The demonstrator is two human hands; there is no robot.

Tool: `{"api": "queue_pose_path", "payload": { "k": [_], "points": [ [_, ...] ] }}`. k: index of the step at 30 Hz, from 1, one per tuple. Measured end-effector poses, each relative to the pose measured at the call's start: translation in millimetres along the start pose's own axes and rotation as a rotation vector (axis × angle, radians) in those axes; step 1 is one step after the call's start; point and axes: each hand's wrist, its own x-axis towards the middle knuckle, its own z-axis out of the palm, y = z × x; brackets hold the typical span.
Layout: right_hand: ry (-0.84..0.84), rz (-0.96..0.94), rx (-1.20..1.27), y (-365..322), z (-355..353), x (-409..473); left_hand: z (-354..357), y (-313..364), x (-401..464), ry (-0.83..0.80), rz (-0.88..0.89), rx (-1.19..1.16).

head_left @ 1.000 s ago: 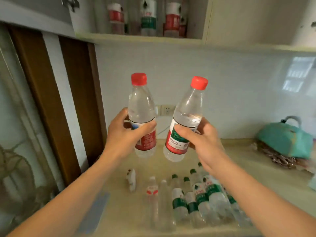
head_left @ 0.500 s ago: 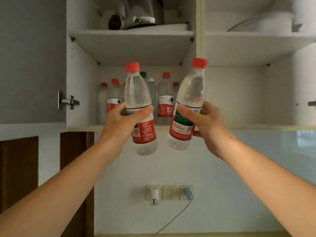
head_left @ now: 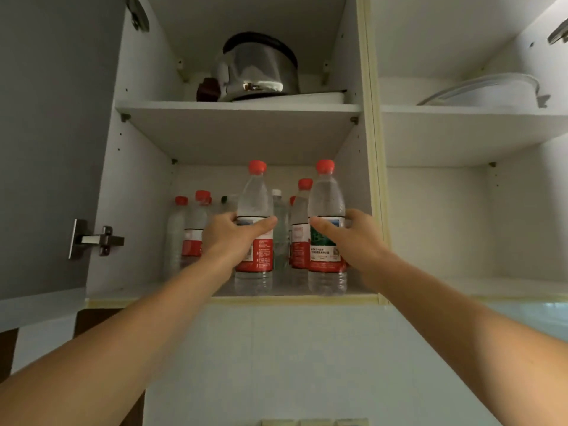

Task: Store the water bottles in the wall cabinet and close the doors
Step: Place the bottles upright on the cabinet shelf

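Each hand, left hand (head_left: 229,238) and right hand (head_left: 353,238), grips a bottle (head_left: 255,229) standing at the shelf (head_left: 138,290) front edge, so letting go carelessly could tip one onto the bottles behind.

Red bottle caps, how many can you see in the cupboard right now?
6: two on the held front bottles, three behind them, one partly hidden. More may be hidden.

Two clear plastic red-capped water bottles, one red-labelled (head_left: 254,238) and one green-and-red-labelled (head_left: 326,235), stand upright at the front edge of the white wall cabinet's (head_left: 144,186) lower left shelf, ahead of more bottles (head_left: 196,229).
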Motion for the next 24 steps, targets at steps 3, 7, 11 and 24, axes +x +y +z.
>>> {"api": "queue_pose_path", "payload": {
  "k": [3,7,11,24],
  "points": [
    [0.023,0.006,-0.09,3,10,3,-8,-14,7,-0.033,0.068,0.109],
    [-0.014,0.007,-0.223,7,12,7,-22,-25,14,-0.143,0.142,0.252],
    [-0.148,0.02,-0.273,16,10,3,-35,-29,28,-0.242,0.123,0.261],
    [0.123,-0.008,-0.384,47,26,16,-38,-53,58,-0.343,0.105,0.181]
  ]
}}
